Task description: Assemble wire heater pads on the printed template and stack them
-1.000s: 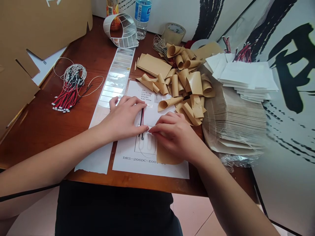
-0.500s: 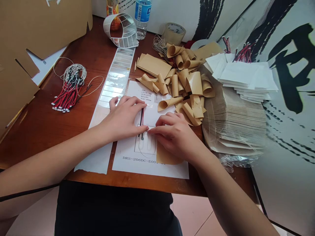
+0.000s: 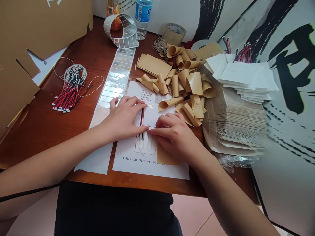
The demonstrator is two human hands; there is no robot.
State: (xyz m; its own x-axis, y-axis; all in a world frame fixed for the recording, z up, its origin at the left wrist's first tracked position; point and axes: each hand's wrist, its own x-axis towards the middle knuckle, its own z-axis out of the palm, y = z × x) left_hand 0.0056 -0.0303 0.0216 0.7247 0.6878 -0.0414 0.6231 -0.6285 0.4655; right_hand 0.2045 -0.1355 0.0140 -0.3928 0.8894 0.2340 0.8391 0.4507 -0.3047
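My left hand (image 3: pixel 126 116) lies with fingers spread on a printed paper sheet (image 3: pixel 125 165), beside a short red and black wire lead (image 3: pixel 142 118). Its thumb presses near the lead's lower part. My right hand (image 3: pixel 173 134) is closed in a pinch, its fingertips meeting my left thumb tip. What the pinch holds is hidden. A thin pale wire (image 3: pixel 145 155) loops over the sheet and runs up under my right hand. Below that hand, a brown paper piece (image 3: pixel 167 156) shows in part.
A label strip (image 3: pixel 115 77) runs along the sheet's left, its roll at the back. A bundle of red wires (image 3: pixel 65 96) lies left. Curled brown papers (image 3: pixel 174 85) and a stack of brown sheets (image 3: pixel 242 114) topped with white pieces (image 3: pixel 246 73) stand right. A cardboard box (image 3: pixel 44 29) borders the left.
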